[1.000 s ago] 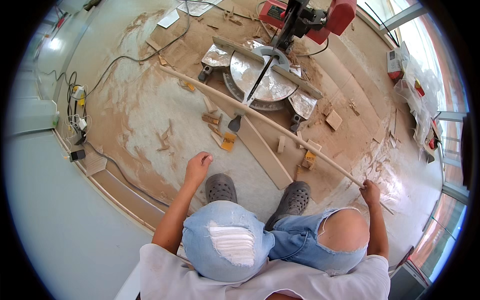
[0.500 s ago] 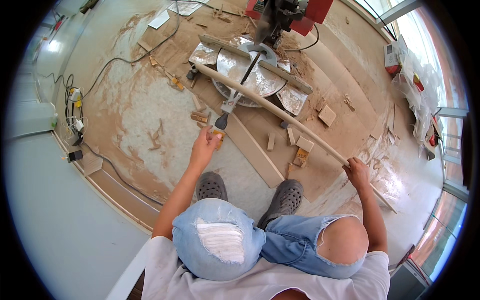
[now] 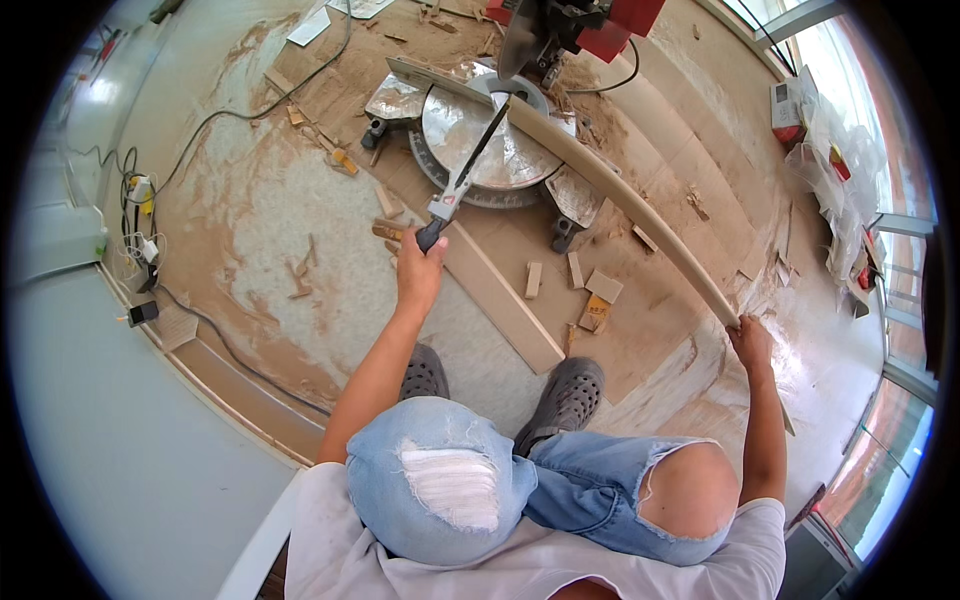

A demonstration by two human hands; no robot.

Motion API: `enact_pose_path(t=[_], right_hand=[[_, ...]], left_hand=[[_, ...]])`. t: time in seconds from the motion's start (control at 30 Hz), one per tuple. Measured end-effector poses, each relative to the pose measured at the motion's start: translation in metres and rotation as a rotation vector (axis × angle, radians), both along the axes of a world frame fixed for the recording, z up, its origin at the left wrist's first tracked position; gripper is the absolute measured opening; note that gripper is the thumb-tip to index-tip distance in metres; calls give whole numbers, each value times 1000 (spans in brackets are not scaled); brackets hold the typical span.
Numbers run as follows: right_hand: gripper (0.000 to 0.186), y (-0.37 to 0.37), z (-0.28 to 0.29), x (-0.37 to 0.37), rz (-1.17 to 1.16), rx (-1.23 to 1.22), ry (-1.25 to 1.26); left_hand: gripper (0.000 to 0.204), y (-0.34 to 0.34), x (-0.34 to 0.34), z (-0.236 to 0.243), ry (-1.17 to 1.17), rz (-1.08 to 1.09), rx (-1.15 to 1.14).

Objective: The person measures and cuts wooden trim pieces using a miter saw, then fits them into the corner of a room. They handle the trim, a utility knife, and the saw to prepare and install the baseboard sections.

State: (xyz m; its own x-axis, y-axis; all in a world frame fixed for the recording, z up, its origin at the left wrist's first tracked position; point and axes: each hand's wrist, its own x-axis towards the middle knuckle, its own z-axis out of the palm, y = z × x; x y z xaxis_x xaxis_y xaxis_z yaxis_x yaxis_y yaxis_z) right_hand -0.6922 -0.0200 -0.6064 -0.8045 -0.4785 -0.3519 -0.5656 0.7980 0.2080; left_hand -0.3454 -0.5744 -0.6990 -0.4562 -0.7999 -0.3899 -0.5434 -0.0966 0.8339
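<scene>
A miter saw stands on the floor ahead, its round silver table (image 3: 465,140) dusted with sawdust and its blade (image 3: 522,40) raised above. My left hand (image 3: 418,270) is closed around the black knob handle (image 3: 430,236) at the front of that table. In my right hand (image 3: 750,340) is a long, narrow wooden strip (image 3: 650,228), gripped toward its near right part. The strip runs up along the right side of the saw's fence, and its far end lies by the slot in the table.
Several wood offcuts (image 3: 603,287) and a flat board (image 3: 500,295) lie on the sawdust-covered floor before the saw. A black cable (image 3: 255,118) snakes across the left. Plastic bags (image 3: 845,170) sit by the windows at right. My grey clogs (image 3: 572,393) are close to the board.
The wooden strip has shifted from lying across the saw's front to lying along the right fence. My left hand has moved up and closed on the knob handle. My right hand moved slightly right.
</scene>
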Motion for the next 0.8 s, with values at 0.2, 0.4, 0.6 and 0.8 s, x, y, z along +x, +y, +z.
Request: enact_pose_path(t=[0.2,0.4,0.6,0.8], right_hand=[[25,-58,3,-5,48,-26,-79],[34,-237,16,11,280,-378,-129],[32,-335,-9,5,583,-514,-10],[33,-336,-15,6,551,-593,-34]], left_hand=[[56,-27,-8,13,-169,-284,-221],[47,-48,-39,41,-134,-332,259],[33,-40,-39,25,-11,-207,294],[36,-7,-45,12,-7,-113,237]])
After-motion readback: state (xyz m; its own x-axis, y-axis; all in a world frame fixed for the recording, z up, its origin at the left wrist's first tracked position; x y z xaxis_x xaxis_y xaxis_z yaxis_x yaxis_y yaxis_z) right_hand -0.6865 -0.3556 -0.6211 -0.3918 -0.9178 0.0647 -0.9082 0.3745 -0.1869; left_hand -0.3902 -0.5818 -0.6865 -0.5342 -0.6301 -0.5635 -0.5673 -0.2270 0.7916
